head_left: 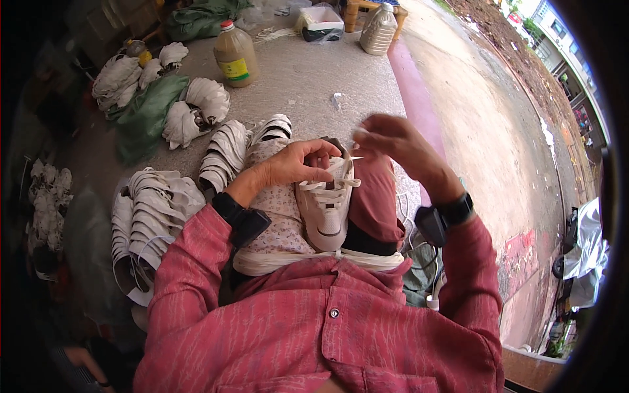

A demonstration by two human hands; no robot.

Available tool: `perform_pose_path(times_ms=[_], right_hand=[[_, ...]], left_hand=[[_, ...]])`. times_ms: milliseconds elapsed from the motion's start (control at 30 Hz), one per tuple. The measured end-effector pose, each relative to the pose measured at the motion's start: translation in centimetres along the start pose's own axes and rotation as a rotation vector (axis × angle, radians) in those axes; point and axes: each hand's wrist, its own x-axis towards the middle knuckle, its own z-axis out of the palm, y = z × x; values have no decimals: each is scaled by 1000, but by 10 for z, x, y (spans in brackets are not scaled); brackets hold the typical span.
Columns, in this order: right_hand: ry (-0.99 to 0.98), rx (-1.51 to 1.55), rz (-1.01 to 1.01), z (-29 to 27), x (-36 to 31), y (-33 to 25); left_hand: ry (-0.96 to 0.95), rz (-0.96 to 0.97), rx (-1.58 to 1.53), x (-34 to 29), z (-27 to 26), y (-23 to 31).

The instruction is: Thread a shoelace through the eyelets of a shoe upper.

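A pale beige-and-white shoe upper (325,219) rests in my lap between my knees, its toe towards me. White laces (331,194) cross its front, and a lace end sticks out to the right near its opening. My left hand (304,161) is closed at the upper's left opening edge, thumb and fingers curled over it. Just right of the opening, my right hand (400,143) is raised with its fingers pinched together. Motion blurs those fingertips; a bit of white lace shows at them. White bands (278,263) lie across my lap.
Nested stacks of shoe uppers (160,213) stand at my left, with more bundles (196,111) beside a green cloth sack (152,108). Ahead are a red-capped jug (236,56), a white box (321,21) and a clear jug (379,31). A person's arm (82,359) shows lower left.
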Motion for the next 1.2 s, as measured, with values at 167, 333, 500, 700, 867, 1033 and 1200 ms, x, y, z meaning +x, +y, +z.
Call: perform_pose_path(times_ms=[167, 333, 500, 700, 867, 1033, 1200], right_hand=[[-202, -69, -375, 39, 27, -46], [210, -272, -115, -1, 21, -1], [142, -39, 394, -5, -4, 62], [140, 119, 185, 8, -9, 66], [53, 22, 165, 9, -21, 54], [-120, 0, 177, 28, -27, 57], [-142, 8, 220, 39, -33, 50]], left_hand=[[78, -119, 188, 1, 8, -2], [132, 105, 104, 0, 10, -11], [151, 35, 246, 12, 21, -11], [211, 147, 654, 18, 25, -7], [144, 141, 637, 22, 28, 12], [51, -56, 13, 27, 27, 4], [-160, -123, -93, 27, 14, 18]])
